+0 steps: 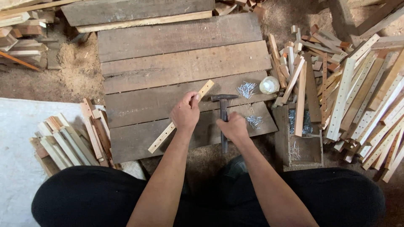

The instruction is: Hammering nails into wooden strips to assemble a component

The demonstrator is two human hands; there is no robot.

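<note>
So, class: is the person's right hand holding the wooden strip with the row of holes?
No. The right hand grips the hammer by its handle, while the left hand holds the wooden strip with holes.

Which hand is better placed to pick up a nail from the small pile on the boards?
Probably the right hand: the nails lie just beside it, though it grips the hammer. The left hand holds the wooden strip.

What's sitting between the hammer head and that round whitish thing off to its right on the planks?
In the head view, a loose pile of nails lies on the dark planks between the hammer head and the whitish round container. Nothing else shows in that stretch.
</note>
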